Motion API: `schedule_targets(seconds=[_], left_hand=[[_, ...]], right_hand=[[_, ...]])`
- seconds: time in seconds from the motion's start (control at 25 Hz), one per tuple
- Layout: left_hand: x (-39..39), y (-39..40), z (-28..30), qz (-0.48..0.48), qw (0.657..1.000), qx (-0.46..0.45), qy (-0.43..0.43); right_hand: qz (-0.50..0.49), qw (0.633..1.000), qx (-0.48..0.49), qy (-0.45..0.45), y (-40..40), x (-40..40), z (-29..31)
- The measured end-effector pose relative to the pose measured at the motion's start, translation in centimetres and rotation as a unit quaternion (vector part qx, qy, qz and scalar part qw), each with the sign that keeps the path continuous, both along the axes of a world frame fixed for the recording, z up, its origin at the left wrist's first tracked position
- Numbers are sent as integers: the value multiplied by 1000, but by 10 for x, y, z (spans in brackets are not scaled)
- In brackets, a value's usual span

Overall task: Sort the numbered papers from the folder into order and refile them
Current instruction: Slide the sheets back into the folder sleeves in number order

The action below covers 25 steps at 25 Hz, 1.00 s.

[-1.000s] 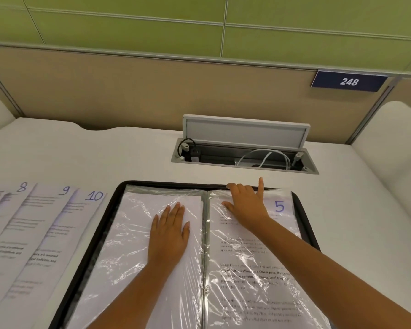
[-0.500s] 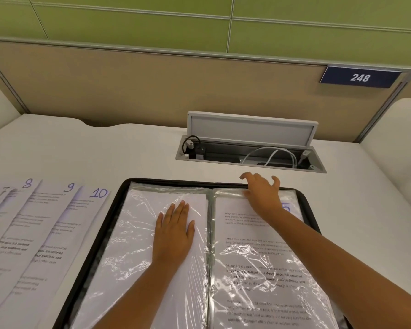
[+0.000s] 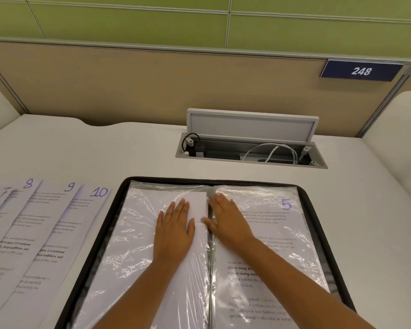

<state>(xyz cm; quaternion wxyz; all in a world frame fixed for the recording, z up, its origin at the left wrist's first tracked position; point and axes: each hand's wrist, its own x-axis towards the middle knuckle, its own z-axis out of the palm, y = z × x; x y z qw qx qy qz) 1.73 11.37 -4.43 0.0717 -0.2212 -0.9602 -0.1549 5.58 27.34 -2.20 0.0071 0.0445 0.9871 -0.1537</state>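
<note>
Refiling under way, sheet 5 (image 3: 285, 204) sits sleeved on the right page of the open folder (image 3: 119, 198); left hand (image 3: 173, 231) flat, fingers together, pressing the left sleeve; right hand (image 3: 230, 224) spread flat beside the spine, smoothing; next, likely turn the sleeve and fetch a loose paper; 10 (image 3: 99, 192) waits left on the white desk (image 3: 104, 148); cable tray (image 3: 252, 150) and partition behind

Left hand (image 3: 174, 230) flat on folder (image 3: 109, 224) left sleeve; right hand (image 3: 230, 222) flat beside spine, page 5 (image 3: 285, 204).

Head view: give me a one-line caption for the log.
Both hands, left and right, press flat on the open folder beside page 5; pages 7-10 wait alongside.
</note>
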Motion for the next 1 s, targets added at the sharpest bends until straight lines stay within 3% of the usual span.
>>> schedule_targets(seconds=[0.08,0.24,0.44,0.6,0.8,1.0], left_hand=[[0,-2,-1,-8,1000,1,-3],[0,-2,-2,-12,1000,2,-3],[-1,-1,-2,-17,1000,12,4],[0,-1,-3,-17,1000,7,-9],[-1,-3,-3,-30,999,9,-18],[-7,-3,3,-53,995,9,-86]], right_hand=[[0,999,45,-5,20,12,-6],[-118,990,83,-1,83,48,-11],[-247,968,47,-8,131,78,-17],[-251,967,33,-12,138,78,-20],[-271,962,-15,5,92,80,2],[-132,990,-60,2,-30,98,5]])
